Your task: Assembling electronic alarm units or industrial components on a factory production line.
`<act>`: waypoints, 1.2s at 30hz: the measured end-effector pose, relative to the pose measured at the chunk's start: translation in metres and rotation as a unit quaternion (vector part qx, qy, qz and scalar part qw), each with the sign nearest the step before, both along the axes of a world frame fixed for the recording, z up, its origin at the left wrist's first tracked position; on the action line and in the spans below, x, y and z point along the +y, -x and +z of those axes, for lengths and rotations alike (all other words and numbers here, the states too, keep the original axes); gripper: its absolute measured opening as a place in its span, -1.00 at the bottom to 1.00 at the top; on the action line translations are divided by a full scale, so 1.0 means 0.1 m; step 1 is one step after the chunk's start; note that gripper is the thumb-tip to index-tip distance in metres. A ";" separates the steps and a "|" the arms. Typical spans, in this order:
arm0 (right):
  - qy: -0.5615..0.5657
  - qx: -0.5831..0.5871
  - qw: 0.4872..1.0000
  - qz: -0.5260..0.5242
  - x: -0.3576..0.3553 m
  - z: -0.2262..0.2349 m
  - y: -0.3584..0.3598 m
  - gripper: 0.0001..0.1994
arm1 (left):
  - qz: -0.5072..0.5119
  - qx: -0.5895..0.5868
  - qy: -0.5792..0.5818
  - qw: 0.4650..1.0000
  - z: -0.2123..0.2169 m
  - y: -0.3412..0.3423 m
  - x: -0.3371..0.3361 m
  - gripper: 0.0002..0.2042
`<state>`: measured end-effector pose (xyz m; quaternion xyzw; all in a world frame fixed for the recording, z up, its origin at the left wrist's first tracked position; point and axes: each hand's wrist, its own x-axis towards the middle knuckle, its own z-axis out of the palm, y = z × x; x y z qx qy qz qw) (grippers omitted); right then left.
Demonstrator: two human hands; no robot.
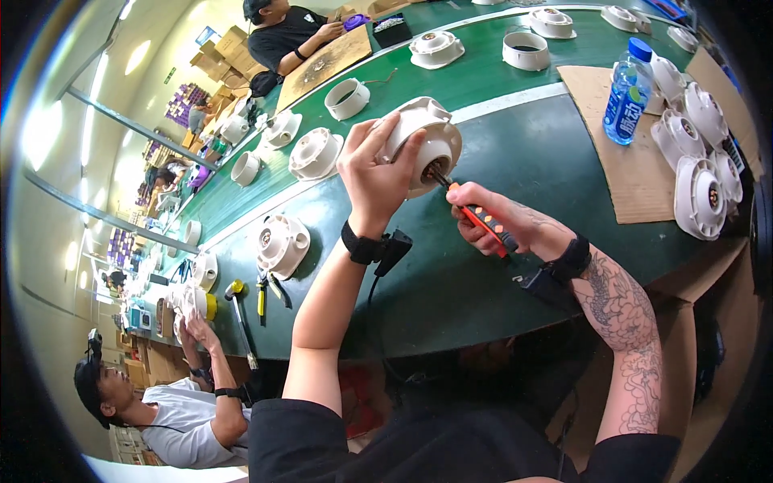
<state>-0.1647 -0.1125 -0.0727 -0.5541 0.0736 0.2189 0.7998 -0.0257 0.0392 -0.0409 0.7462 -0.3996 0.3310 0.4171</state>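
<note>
**Screwdriver in the housing, over the green belt**

I am holding a white housing point(423, 141) up above the green table point(499, 161) with my left hand point(374, 173) — fingers are wrapping over its rim and side, gripping it tilted so the open centre is facing my right. My right hand point(491, 221) is closing in a fist around a screwdriver point(481, 219) with an orange-and-black handle; its dark tip is sitting in the centre hole of the housing. Both wrists are wearing black bands.

On my right a cardboard sheet point(636, 173) is lying on the table, and a clear bottle point(628, 92) with a blue cap and blue label is standing upright on it; I cannot tell how full it is. Just beside the bottle a stack of white housings point(699, 173) is leaning along the table edge. More white housings are sitting apart along the table, among them a round cup point(525, 50) lying open side up with a dark inside — what is in it I cannot tell.

To my left, pliers point(262, 294) with yellow grips and a hammer point(239, 314) are lying near the table edge. A person in a grey shirt point(181, 423) is working at the lower left, and another in a black shirt point(286, 36) is sitting at the far end beside a brown board point(326, 64). Brown boxes point(229, 48) are piling up behind that person.
</note>
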 end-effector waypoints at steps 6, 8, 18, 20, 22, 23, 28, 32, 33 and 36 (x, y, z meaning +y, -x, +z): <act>-0.007 0.018 1.000 -0.011 0.03 -0.04 0.01 -0.45 | 0.003 0.006 -0.025 1.000 0.04 0.01 -0.01 -0.62; -0.021 0.016 1.000 -0.007 0.03 -0.06 0.00 -0.45 | 0.008 0.001 -0.020 1.000 0.02 0.02 -0.01 -0.63; -0.251 -0.021 0.966 0.064 0.07 -0.04 0.01 -0.54 | -0.003 -0.062 0.075 0.995 0.03 -0.01 0.02 -0.61; -0.148 -0.054 0.984 0.077 -0.02 -0.11 -0.04 -0.55 | -0.007 -0.074 0.077 0.994 0.07 -0.03 0.03 -0.62; -0.154 -0.025 0.982 0.104 -0.06 -0.09 -0.05 -0.55 | 0.036 -0.020 -0.001 0.999 0.12 -0.12 0.12 -0.63; -0.163 0.002 0.977 0.134 -0.06 -0.08 -0.05 -0.56 | 0.031 0.044 0.000 0.999 0.07 -0.30 0.21 -0.64; -0.085 -0.041 0.990 0.100 -0.02 -0.01 0.00 -0.58 | 0.071 0.431 -0.111 0.893 -0.21 -1.14 1.08 -0.62; -0.077 -0.066 0.991 0.085 -0.01 0.01 0.01 -0.57 | 0.182 0.258 -0.285 0.905 -0.04 -1.20 1.64 -0.69; -0.070 -0.079 0.991 0.081 0.05 0.07 -0.01 -0.56 | 0.184 0.112 -0.285 0.934 -0.03 -1.24 1.87 -0.69; -0.059 -0.070 0.995 0.044 -0.03 -0.04 -0.01 -0.55 | 0.021 0.092 -0.328 0.940 0.19 -0.58 1.34 -0.65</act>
